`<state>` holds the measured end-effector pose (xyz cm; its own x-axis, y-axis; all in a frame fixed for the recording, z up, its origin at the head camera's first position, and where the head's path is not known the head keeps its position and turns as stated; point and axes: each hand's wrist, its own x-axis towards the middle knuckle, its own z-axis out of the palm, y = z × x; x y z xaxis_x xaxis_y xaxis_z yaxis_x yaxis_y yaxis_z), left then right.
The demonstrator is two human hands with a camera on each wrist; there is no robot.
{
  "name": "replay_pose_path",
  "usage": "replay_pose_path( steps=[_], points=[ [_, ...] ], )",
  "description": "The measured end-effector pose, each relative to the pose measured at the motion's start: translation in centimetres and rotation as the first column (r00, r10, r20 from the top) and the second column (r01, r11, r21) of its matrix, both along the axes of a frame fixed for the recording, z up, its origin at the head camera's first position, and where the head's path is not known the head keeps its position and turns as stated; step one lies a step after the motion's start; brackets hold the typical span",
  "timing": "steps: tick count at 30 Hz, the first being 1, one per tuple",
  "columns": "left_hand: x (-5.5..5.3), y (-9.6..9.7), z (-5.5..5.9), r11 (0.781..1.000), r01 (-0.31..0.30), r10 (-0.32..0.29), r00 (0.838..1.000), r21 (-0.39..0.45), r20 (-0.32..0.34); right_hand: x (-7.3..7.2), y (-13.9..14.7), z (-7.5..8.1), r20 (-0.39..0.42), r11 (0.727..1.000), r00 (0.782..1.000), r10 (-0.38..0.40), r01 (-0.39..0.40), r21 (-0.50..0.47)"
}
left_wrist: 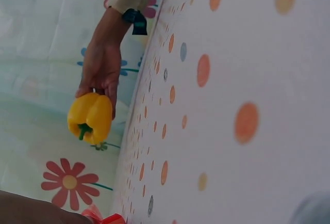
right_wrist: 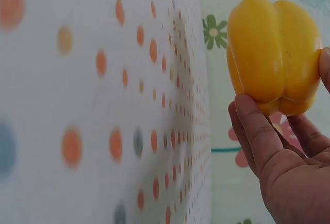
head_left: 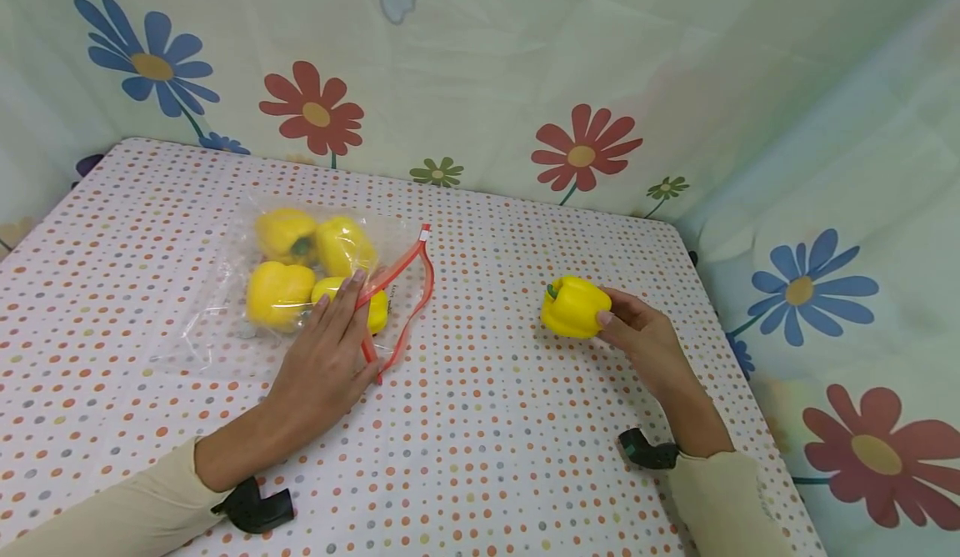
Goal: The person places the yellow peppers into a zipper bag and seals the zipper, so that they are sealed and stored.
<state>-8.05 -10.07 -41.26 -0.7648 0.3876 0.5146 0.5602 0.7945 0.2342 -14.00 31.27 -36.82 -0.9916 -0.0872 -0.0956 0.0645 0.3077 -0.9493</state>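
A clear plastic bag (head_left: 202, 332) with a red zip edge (head_left: 429, 282) lies at the left of the table, holding several yellow bell peppers (head_left: 281, 294). Across the bag, near its gaping mouth, the left hand (head_left: 322, 365) rests with fingers extended, partly covering one pepper; its thumb is by the red edge. To the right, the right hand (head_left: 645, 340) grips another yellow bell pepper (head_left: 576, 307) between thumb and fingers, apart from the bag. In the right wrist view, that pepper (right_wrist: 276, 53) appears held above the table, its lobed underside showing.
A white tablecloth with coloured dots (head_left: 480, 457) covers the table. Behind and to the right hangs a curtain (head_left: 480, 65) printed with flowers. Black wrist-camera mounts (head_left: 258, 507) sit at both sleeves.
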Motion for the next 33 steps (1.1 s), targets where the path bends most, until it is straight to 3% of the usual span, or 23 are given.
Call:
replay_pose_path(
  steps=[14, 23, 33],
  points=[
    [0.0, 0.1, 0.0, 1.0, -0.002, 0.002, 1.0, -0.002, -0.004, -1.8, -5.0, -0.7, 0.022, 0.989, 0.991, 0.132, -0.13, -0.063],
    [0.0, 0.0, 0.0, 1.0, 0.001, -0.001, 1.0, -0.005, -0.012, -2.3, -7.6, -0.7, -0.013, 0.979, 0.98, 0.196, -0.197, -0.047],
    [0.0, 0.1, 0.1, 1.0, 0.0, 0.0, 1.0, -0.009, -0.004, -2.8, -10.1, -0.8, -0.013, 0.961, 0.969, 0.248, -0.247, -0.125]
  ],
)
